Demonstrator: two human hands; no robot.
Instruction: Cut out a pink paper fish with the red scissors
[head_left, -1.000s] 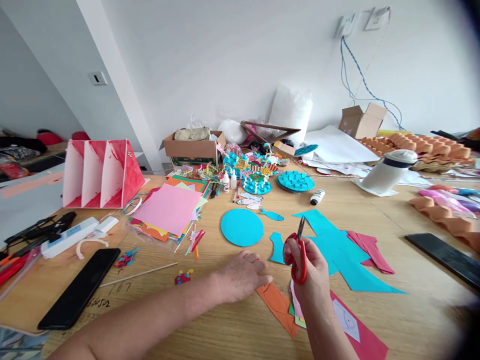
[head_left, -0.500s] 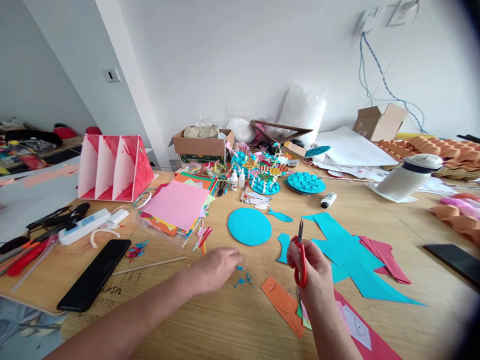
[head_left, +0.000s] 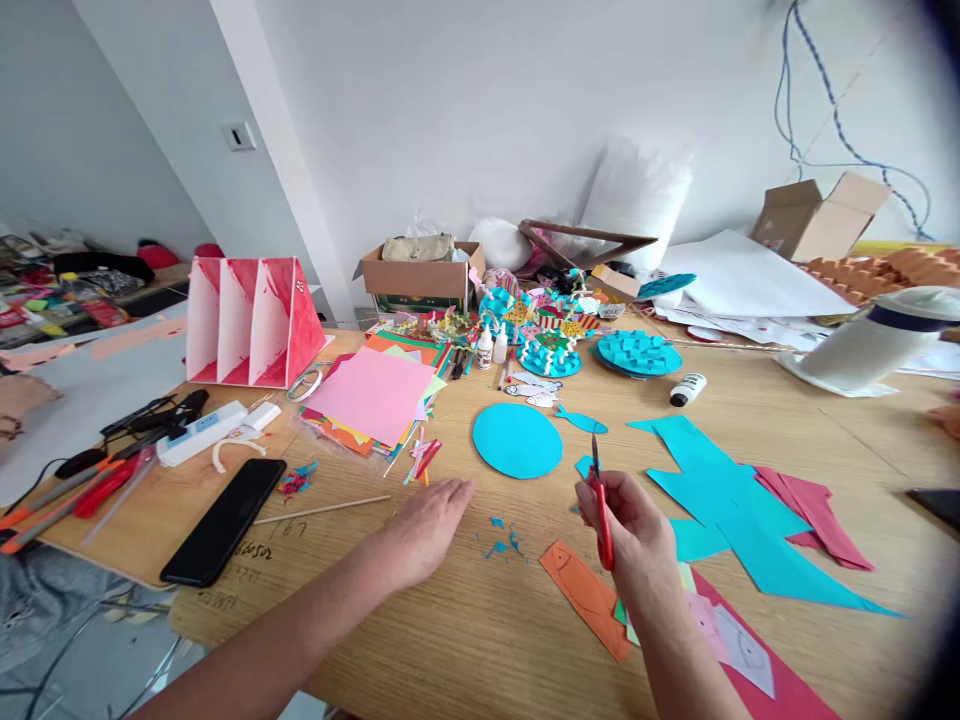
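Observation:
My right hand (head_left: 634, 520) grips red-handled scissors (head_left: 602, 505), their dark blades pointing up and away from me. Partly hidden behind that hand is a small blue paper offcut (head_left: 583, 465). My left hand (head_left: 431, 530) is low over the table, fingers stretched forward, with nothing visible in it. Just right of it lie tiny blue paper scraps (head_left: 504, 545). Beyond both hands are a blue paper circle (head_left: 517, 441) and a blue paper fish (head_left: 582, 420). An orange strip with a drawn fish (head_left: 585, 597) lies between my forearms. Large blue offcuts (head_left: 727, 500) spread at the right.
Coloured paper sheets (head_left: 375, 395), a black phone (head_left: 225, 520) and a wooden stick (head_left: 322, 509) lie at left. Glue bottles (head_left: 485, 348) and blue paper crafts (head_left: 637, 353) stand farther back. A white jug (head_left: 874, 340) stands at right, a red-and-white divider (head_left: 251, 320) at left.
The view has turned, shifting most things rightward. My left hand has drawn left, away from the blue scraps. My right hand, still holding the scissors, now covers more of the small blue offcut.

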